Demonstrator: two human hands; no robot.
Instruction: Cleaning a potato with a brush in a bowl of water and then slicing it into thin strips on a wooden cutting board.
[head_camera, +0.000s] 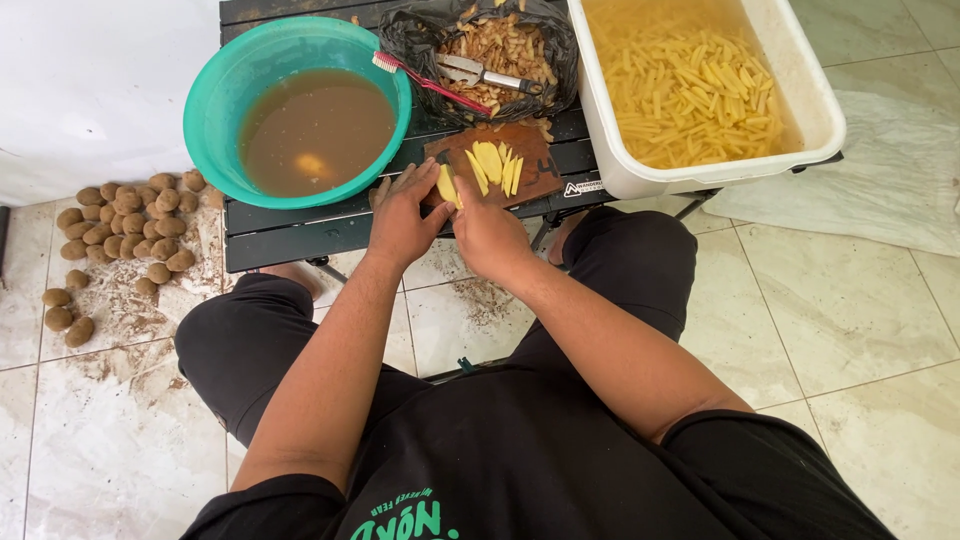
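My left hand (402, 215) rests at the near edge of a small brown cutting board (535, 160), its fingers on a pale yellow potato piece (446, 184). Close beside it, my right hand (487, 232) is closed; I cannot see a knife in it. Several cut potato sticks (494, 163) lie on the board just beyond both hands. The board sits on a low black slatted table (300, 232).
A teal basin (222, 80) of brown water stands at the table's left. Behind the board, a black bag (400, 38) holds peelings, a peeler and a red toothbrush. A white tub (690, 172) of potato sticks sits right. Unpeeled potatoes (125, 225) lie on the tiled floor, left.
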